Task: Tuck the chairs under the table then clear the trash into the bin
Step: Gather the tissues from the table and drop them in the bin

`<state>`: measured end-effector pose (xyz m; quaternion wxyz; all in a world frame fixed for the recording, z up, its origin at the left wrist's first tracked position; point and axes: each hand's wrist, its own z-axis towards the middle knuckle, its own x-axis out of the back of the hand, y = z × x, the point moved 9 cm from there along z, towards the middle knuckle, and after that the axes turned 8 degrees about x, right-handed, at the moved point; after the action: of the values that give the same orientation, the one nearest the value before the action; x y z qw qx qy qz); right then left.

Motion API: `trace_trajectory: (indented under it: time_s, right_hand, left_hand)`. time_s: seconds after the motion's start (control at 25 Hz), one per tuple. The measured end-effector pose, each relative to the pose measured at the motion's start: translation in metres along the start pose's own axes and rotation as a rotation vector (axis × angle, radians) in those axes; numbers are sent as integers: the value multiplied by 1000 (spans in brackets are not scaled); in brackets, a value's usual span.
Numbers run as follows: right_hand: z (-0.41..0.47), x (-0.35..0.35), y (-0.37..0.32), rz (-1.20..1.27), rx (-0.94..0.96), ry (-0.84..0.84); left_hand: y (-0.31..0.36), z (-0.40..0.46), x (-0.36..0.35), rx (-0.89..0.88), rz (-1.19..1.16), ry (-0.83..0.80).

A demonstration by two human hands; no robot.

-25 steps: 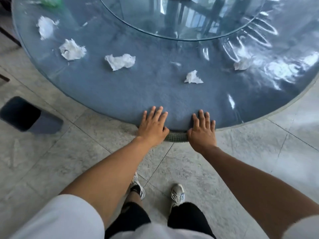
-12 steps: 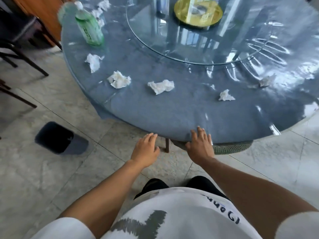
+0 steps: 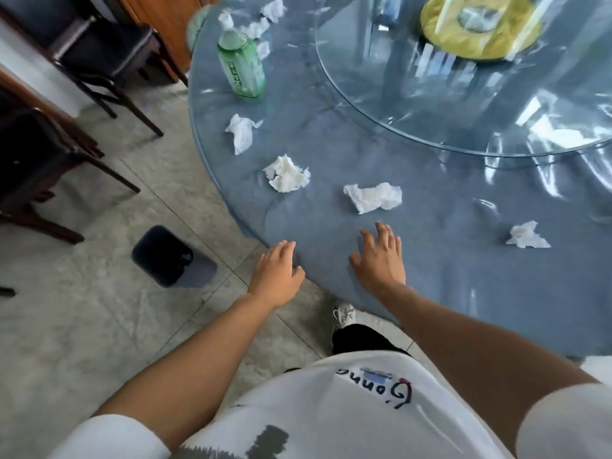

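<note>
A round table (image 3: 430, 260) with a grey-blue top under clear plastic fills the right of the view, and a glass turntable (image 3: 463, 120) sits over its middle, carrying a yellow dish (image 3: 480, 28). On the tiled floor (image 3: 82, 326) to the left stand two dark chairs (image 3: 99, 54), well apart from the table's edge. A dark bin (image 3: 165, 256) stands on the floor near the table's near-left edge. A green plastic bottle (image 3: 241, 66) stands upright by the far-left edge, with several crumpled tissues just behind it. Along the left edge lie more tissues: one (image 3: 241, 132) nearest the bottle, a second (image 3: 287, 173) further along, a third (image 3: 374, 197) toward the near edge, and a small fourth (image 3: 526, 235) to the right. The right hand (image 3: 381, 260) is over the table's near edge, fingers spread and holding nothing; whether it touches the top I cannot tell. The left hand (image 3: 276, 274) hangs just off the edge, fingers loosely relaxed, empty.
</note>
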<state>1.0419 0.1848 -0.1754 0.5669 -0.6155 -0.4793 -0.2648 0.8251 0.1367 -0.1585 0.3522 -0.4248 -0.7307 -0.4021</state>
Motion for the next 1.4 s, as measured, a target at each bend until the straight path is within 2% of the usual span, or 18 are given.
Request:
trace_trajectory:
  time_s: [0.08, 0.28, 0.4, 0.48, 0.6, 0.72, 0.84, 0.96, 1.0, 1.12, 1.24, 1.32, 1.4]
  right_hand:
    - [20, 2, 5, 63, -58, 21]
    - [55, 38, 20, 124, -115, 249]
    - [78, 57, 31, 173, -195, 307]
    - [94, 60, 39, 204, -284, 278]
    - [106, 47, 48, 195, -384, 142]
    - [108, 30, 44, 261, -360, 104]
    - [103, 19, 25, 448, -388, 146]
    - [108, 5, -17, 718, -503, 183]
    - [115, -1, -37, 777, -517, 175]
    - [132, -27, -100, 948, -512, 125]
    - [150, -52, -151, 1086, -498, 85]
    - [163, -55, -173, 1044, -500, 74]
    - [174, -46, -181, 883, -482, 70]
  left_hand:
    - [8, 21, 8, 10, 20, -24]
    - [43, 60, 18, -23, 5, -42]
    - [62, 79, 23, -42, -29, -28]
    - [68, 89, 26, -24, -78, -26]
    - [69, 102, 28, 11, -167, -34]
    - [57, 115, 34, 61, -266, -16]
    - [38, 127, 37, 195, -521, -111]
    - [17, 137, 34, 355, -1063, -303]
    - [13, 141, 37, 369, -1161, -369]
    - [-7, 155, 52, 257, -1202, -510]
    - [-47, 178, 70, 220, -1186, -523]
    - [-75, 190, 77, 264, -1202, -520]
    - [-98, 199, 84, 314, -1164, -474]
